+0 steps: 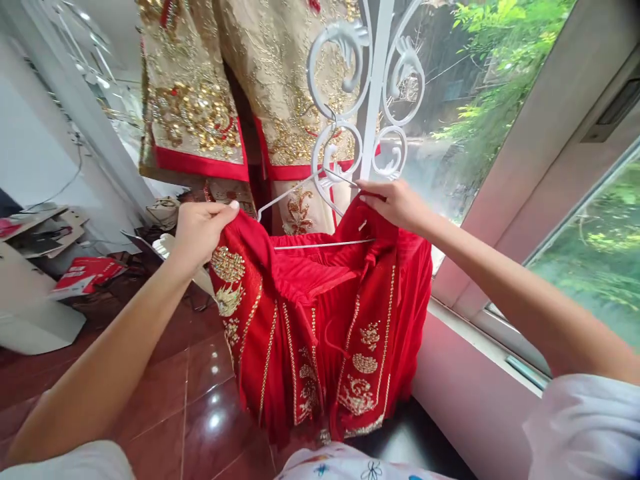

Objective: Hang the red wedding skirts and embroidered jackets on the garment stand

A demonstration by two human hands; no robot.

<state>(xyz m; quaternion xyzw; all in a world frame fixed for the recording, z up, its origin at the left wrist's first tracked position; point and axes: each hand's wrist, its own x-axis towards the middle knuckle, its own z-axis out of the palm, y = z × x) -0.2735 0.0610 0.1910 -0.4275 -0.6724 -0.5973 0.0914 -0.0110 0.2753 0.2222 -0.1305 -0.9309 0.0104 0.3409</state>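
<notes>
A red pleated skirt point(340, 320) with gold embroidered panels hangs open at the waist in front of me. My left hand point(200, 230) pinches its waistband on the left, thumb on top. On the right, my right hand point(393, 203) grips the other side of the waistband, close to the shoulder of a white wire hanger point(290, 195). The hanger's lower bar crosses the skirt's opening, and its hook rises to a white scrolled metal stand point(336, 133). Part of the hanger's right side is hidden by red cloth and my right hand.
Behind the skirt hangs a cream and gold sequined garment point(195, 100) with red trim. At right are a glass window point(480, 133) and its sill point(470, 327). A red box point(87, 275) and a white cabinet point(35, 300) stand at left on the red tiled floor point(160, 400).
</notes>
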